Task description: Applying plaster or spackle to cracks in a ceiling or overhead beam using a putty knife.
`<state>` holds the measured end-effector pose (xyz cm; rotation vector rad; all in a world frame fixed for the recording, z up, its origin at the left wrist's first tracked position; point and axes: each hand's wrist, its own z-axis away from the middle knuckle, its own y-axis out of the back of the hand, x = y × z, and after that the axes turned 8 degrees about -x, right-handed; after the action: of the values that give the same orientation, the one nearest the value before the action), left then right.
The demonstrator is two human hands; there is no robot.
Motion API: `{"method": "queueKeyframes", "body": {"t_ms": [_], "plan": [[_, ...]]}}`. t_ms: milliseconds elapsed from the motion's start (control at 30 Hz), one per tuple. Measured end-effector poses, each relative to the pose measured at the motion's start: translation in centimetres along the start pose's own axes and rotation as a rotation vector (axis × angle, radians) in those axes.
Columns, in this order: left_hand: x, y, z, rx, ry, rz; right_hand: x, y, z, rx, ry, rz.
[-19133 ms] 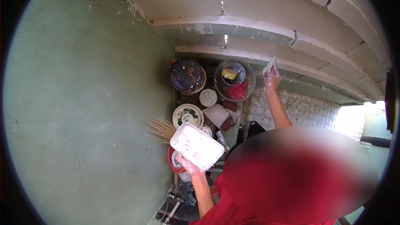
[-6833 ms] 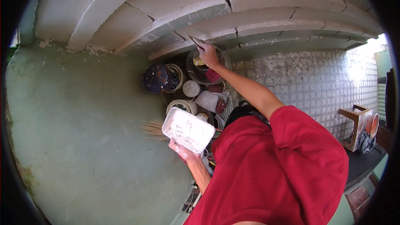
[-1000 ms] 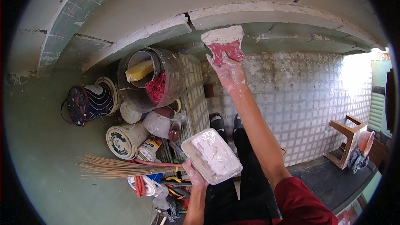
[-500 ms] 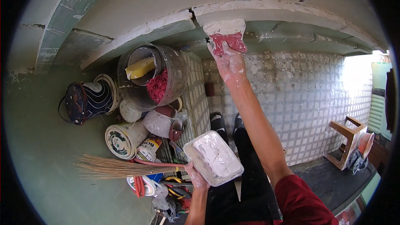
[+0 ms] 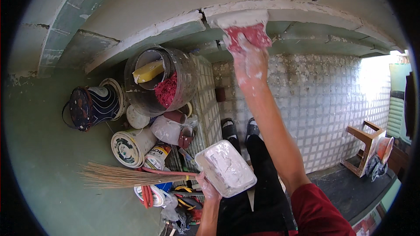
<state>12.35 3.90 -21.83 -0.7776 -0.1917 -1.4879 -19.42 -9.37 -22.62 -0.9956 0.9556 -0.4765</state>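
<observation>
My right hand (image 5: pixel 250 63) is closed on a red putty scraper (image 5: pixel 248 35), its wide blade coated with white paste. The blade lies against the ledge (image 5: pixel 297 15) of the pale panel above, whose edge carries rough white filler. Low in the view, my left hand (image 5: pixel 208 186) grips the near left side of a white rectangular tub (image 5: pixel 250 179) holding smeared white paste (image 5: pixel 232 164). White smears cover the fingers of both hands. A dark crack splits the ledge just left of the scraper.
Left of me stand a large clear bucket (image 5: pixel 189 81) with a yellow sponge (image 5: pixel 148 71) and red material, a dark blue pail (image 5: pixel 98 105), paint buckets (image 5: pixel 127 148) and a stick broom (image 5: pixel 118 177). A wooden stool (image 5: pixel 363 142) lies at the right. Tiled floor (image 5: pixel 302 96) stretches below.
My right hand and the scraper have shifted slightly right and up along the ledge, with the blade tilting. The left hand and tub have barely moved.
</observation>
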Motion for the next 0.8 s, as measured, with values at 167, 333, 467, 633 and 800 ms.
{"method": "queueKeyframes", "body": {"t_ms": [167,333,467,633,800], "plan": [[-0.2,-0.3,0.2,-0.010,-0.003,0.030,0.9,4.2,-2.2,0.183,-0.053,-0.038],[-0.2,0.0,0.2,0.012,-0.028,0.030,1.6,-0.9,-3.6,0.168,-0.076,-0.077],[-0.3,-0.1,0.2,0.021,-0.018,0.020,-0.1,-1.8,-2.3,0.091,-0.043,-0.065],[0.0,-0.1,0.6,0.022,-0.033,0.048,-0.2,1.4,0.3,0.027,-0.030,0.035],[-0.4,0.6,0.6,0.017,-0.021,0.024,3.8,2.9,-1.8,0.143,-0.149,-0.071]]}}
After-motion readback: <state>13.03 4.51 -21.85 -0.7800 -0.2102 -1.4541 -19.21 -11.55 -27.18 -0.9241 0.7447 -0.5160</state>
